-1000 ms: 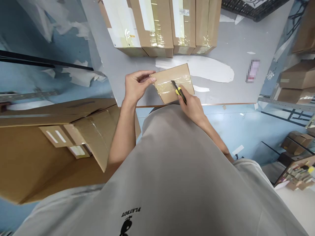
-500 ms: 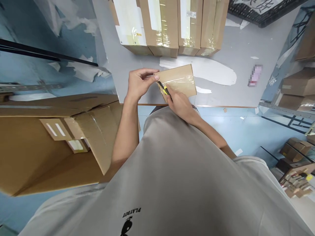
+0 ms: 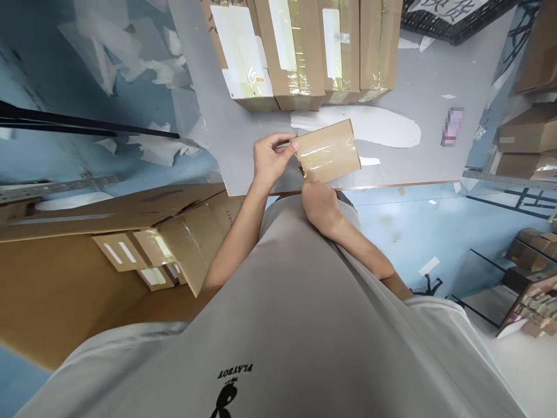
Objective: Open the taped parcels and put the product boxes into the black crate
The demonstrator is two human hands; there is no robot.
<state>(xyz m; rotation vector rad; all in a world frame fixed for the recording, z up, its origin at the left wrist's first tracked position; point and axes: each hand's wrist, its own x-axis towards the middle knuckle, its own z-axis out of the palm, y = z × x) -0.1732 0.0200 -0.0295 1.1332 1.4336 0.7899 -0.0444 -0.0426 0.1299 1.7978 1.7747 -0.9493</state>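
A small brown cardboard box [image 3: 328, 151] with clear tape across its top lies at the near edge of the grey table. My left hand [image 3: 270, 158] grips the box's left end, thumb on top near the far corner. My right hand [image 3: 321, 203] is closed around a yellow-and-black utility knife [image 3: 303, 172], most of which its fingers hide. The knife's tip end is against the left end of the box, close to the near corner. I cannot make out the blade itself.
Several taped cardboard boxes [image 3: 300, 58] stand in a row at the table's far side, beside a black plastic crate [image 3: 456, 29]. White paper [image 3: 383, 126] lies behind the small box. A large open carton [image 3: 56, 273] stands left, with small boxes inside.
My right hand has drawn the knife toward me along the box's left end, from near the far corner to the near one. My left hand still holds the box.
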